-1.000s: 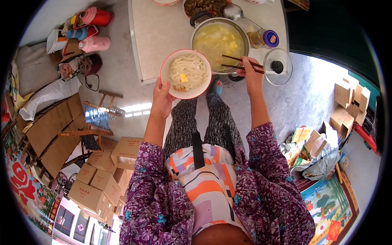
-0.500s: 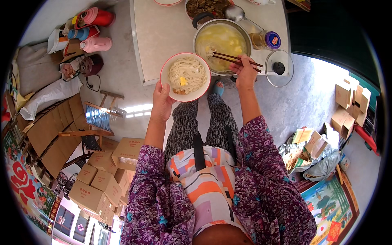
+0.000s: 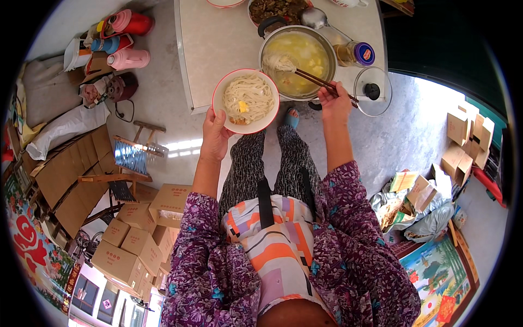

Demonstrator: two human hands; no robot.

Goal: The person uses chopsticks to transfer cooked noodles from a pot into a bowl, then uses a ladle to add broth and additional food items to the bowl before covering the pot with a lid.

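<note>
My left hand [image 3: 215,131] grips a white red-rimmed bowl [image 3: 259,113] of pale noodles with a yellow piece on top, held just off the table's front edge. My right hand [image 3: 336,102] is closed on dark wooden chopsticks [image 3: 313,79], whose tips have a clump of noodles [image 3: 281,62] at the left side of a steel pot [image 3: 305,43] of yellowish broth. The pot stands on the pale table [image 3: 210,54]. Beside it are a jar with a purple lid [image 3: 364,53] and a glass lid with a black knob [image 3: 372,91].
A dish of dark food [image 3: 275,11], a steel ladle [image 3: 315,18] and another bowl [image 3: 220,2] share the table. Thermoses [image 3: 129,59] stand at left. A folding chair [image 3: 131,158] and stacked cartons [image 3: 136,250] are lower left; boxes and bags [image 3: 427,218] are at right.
My right hand has shifted about; the chopstick tips moved leftward in the pot and now hold a visible clump of noodles. The bowl in my left hand has shifted only slightly.
</note>
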